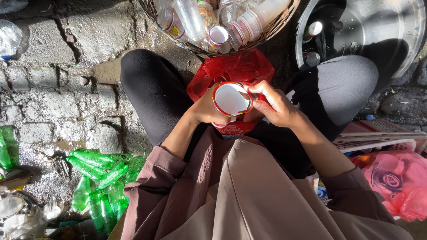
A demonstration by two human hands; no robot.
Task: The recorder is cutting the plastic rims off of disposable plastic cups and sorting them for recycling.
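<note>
**Cup held over the lap, with sorted plastics around**

Brownish sleeves (249, 195) and shirt front, nearest the camera, fill the lower middle of the view.

Item 1: paper cup (231, 100), white inside with a red rim and red outer wall. It is tilted, its mouth facing up toward the camera. Position: over the lap, between the knees, just in front of a red plastic bag.

Item 2: left hand (205, 109). It wraps the cup's left side from below, fingers closed around the wall.

Item 3: right hand (278, 106). Thumb and fingertips pinch the cup at its right rim; whether they grip the rim itself or a strip of the red covering cannot be told.

Item 4: red plastic bag (233, 69), crumpled, on the ground between the knees, touching the cup's far side.

Item 5: woven basket (271, 29), at the top centre, holding clear and white plastic cups.

Item 6: metal basin (391, 53), top right, beside the basket, with a few small containers inside.

Item 7: green plastic bottles (100, 178), flattened, heaped on the stone ground at lower left, well apart from the hands.

Item 8: pink plastic bag (398, 182), lower right, beside a plastic crate (382, 133).
</note>
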